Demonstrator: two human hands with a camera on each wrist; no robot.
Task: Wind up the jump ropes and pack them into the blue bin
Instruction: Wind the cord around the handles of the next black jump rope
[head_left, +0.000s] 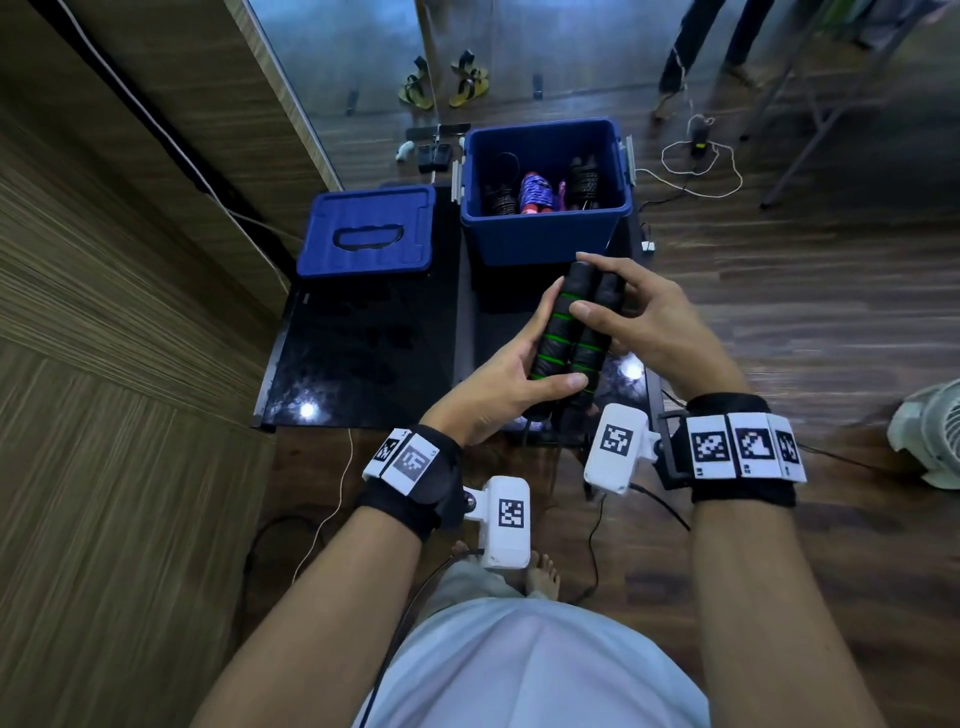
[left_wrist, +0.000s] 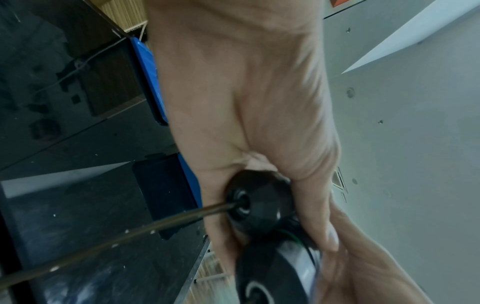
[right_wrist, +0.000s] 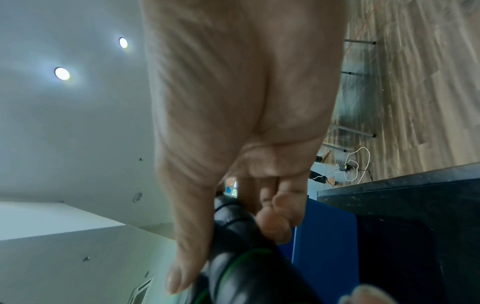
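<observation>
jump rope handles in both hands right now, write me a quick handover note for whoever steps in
Left hand: grips the lower part of the two black jump rope handles, held side by side, with green cord wrapped around them.
Right hand: fingers and thumb pinch the upper part of the same handles.
Blue bin: open on the black table, beyond the hands, with several wound ropes already inside. Blue lid lies beside it, to the left.
Done: earlier ropes packed.
Left: a cord trails from one handle end, so finish winding, then drop this bundle into the bin.
</observation>
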